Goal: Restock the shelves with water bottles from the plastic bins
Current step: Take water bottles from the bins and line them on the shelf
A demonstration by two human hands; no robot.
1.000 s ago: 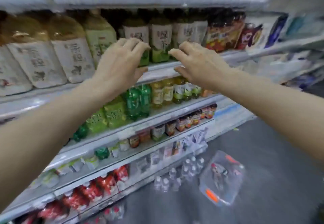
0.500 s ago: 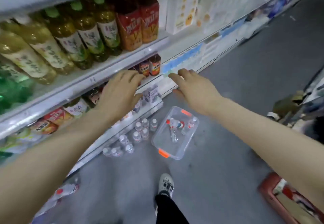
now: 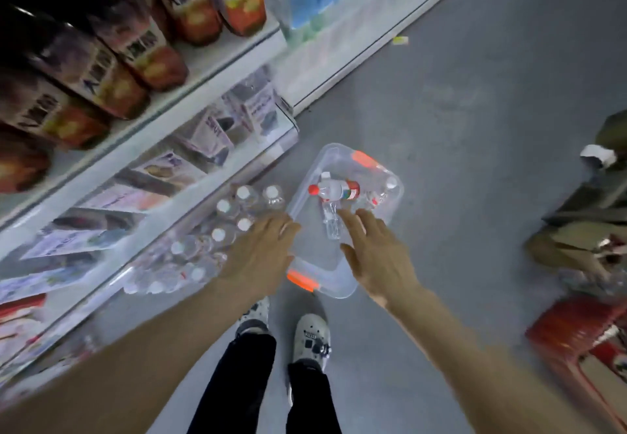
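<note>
A clear plastic bin (image 3: 393, 206) with orange latches lies on the grey floor beside the shelving. Inside it lie a red-capped water bottle (image 3: 334, 190), a clear bottle (image 3: 330, 224) and another bottle (image 3: 383, 192) at the far side. Several white-capped water bottles (image 3: 225, 226) stand in rows at the foot of the shelves, left of the bin. My left hand (image 3: 259, 257) hovers open over the bin's left rim. My right hand (image 3: 376, 257) is open above the bin, fingers spread toward the bottles. Both hands hold nothing.
Shelves (image 3: 190, 90) on the left carry dark juice bottles (image 3: 112, 46) above and cartons (image 3: 210, 134) lower down. My two white shoes (image 3: 310, 340) stand just behind the bin. A red crate (image 3: 576, 342) and a crouching person's clothing (image 3: 590, 216) are at the right.
My view has swung from the upper shelves down to the floor. Both hands have dropped from the shelf edge to just above the bin, still holding nothing.
</note>
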